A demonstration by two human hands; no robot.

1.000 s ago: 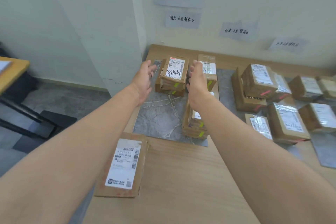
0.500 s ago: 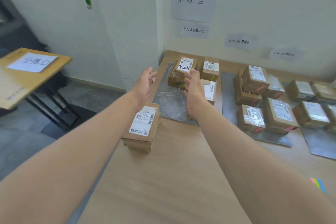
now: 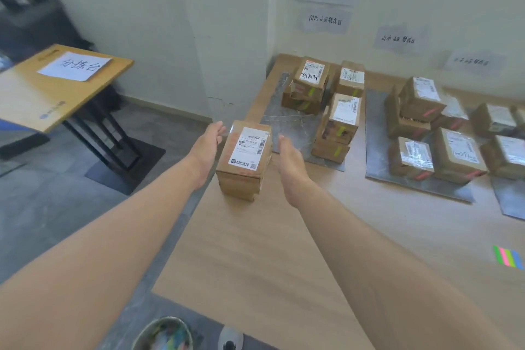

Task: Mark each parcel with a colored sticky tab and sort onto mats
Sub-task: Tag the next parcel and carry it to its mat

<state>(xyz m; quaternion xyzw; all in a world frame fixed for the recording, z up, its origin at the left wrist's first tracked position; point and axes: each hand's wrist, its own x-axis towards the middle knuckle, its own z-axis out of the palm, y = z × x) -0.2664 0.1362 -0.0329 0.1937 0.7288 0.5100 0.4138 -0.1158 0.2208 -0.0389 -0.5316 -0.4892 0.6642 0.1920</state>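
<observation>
A brown cardboard parcel [image 3: 245, 158] with a white shipping label stands near the left edge of the wooden table [image 3: 284, 250]. My left hand [image 3: 208, 146] is just left of it and my right hand [image 3: 289, 160] just right of it, both with fingers straight and holding nothing. Neither hand visibly touches the box. Beyond lies a grey mat [image 3: 289, 125] with parcels bearing green tabs [image 3: 339, 118]. A second grey mat [image 3: 375, 133] to the right carries parcels with pink tabs [image 3: 420, 96]. A strip of coloured sticky tabs [image 3: 508, 257] lies at the table's right edge.
Paper signs [image 3: 326, 20] hang on the wall above the mats. A third mat [image 3: 508, 202] with more parcels sits at far right. Another desk [image 3: 42, 94] with a paper sign stands to the left across the floor. A bin [image 3: 164, 335] sits below the table's near edge.
Both hands have drawn back from the green-tab stack on the far mat and now flank the labelled parcel near the table's left edge. The view has pulled back.
</observation>
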